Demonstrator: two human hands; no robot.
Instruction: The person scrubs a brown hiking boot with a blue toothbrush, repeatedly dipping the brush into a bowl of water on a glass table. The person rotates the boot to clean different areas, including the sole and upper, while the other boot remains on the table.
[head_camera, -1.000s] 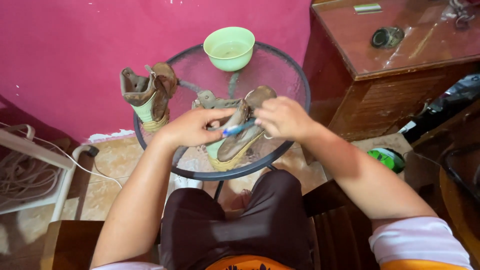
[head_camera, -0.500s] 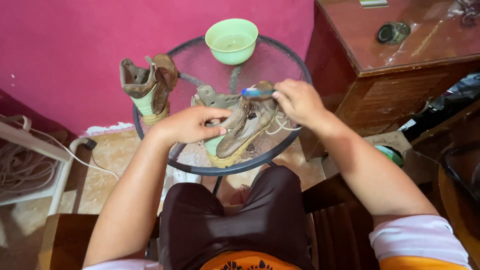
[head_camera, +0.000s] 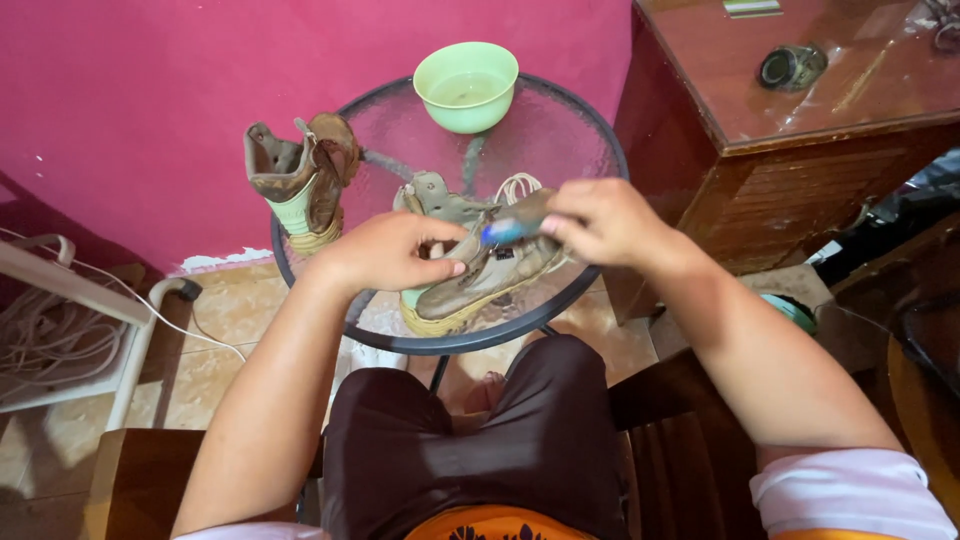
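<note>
A dirty tan boot (head_camera: 475, 280) lies on its side on the round glass table (head_camera: 570, 130), its white laces spilling toward the back. My left hand (head_camera: 385, 250) grips the boot at its ankle and holds it down. My right hand (head_camera: 600, 220) holds a small brush with a blue handle (head_camera: 505, 231), its head on the boot's upper. The second boot (head_camera: 300, 180) stands upright at the table's left edge. A pale green bowl (head_camera: 466, 85) with some liquid sits at the far side of the table.
A pink wall rises behind the table. A dark wooden cabinet (head_camera: 800, 130) with a small round object on its glossy top stands to the right. A white frame with coiled cord (head_camera: 60, 330) is on the left, over a tiled floor. I sit on a wooden chair (head_camera: 130, 480).
My right hand swung the brush up toward the boot's far end, then came back down to the middle of the upper. My left hand stayed on the boot.
</note>
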